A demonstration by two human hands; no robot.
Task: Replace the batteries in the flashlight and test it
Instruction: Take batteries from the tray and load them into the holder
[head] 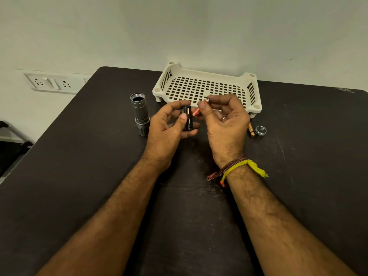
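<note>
Step in hand: loading cells into the battery holder (187, 118), judged from the parts laid out.

- Left hand (169, 126): fingers and thumb clamped round the black battery holder, held upright above the counter (89, 176). One copper-and-black cell already shows in a slot.
- Right hand (225, 124): fingers pinched together on a small orange battery (196, 112), tilted, its lower end just beside the holder's top at about two o'clock from it.
- Flashlight body (140, 113): grey tube, standing head-down on the counter at nine o'clock from the left hand, threaded end up and open; the bore looks dark, with nothing visible inside.
- Tail cap (260, 130): lying on the counter at three o'clock from the right hand, apart from the body.
- Spare battery (251, 130): copper-topped, lying touching or just beside the tail cap; which, I cannot tell.
- Tray (207, 86): white perforated basket at twelve o'clock from the hands; no contents visible, though the hands hide its near edge.

Next move, as I judge it: line the orange battery up with a free slot, polarity right, and press it home. Holder into body, cap on and testing remain undone.
</note>
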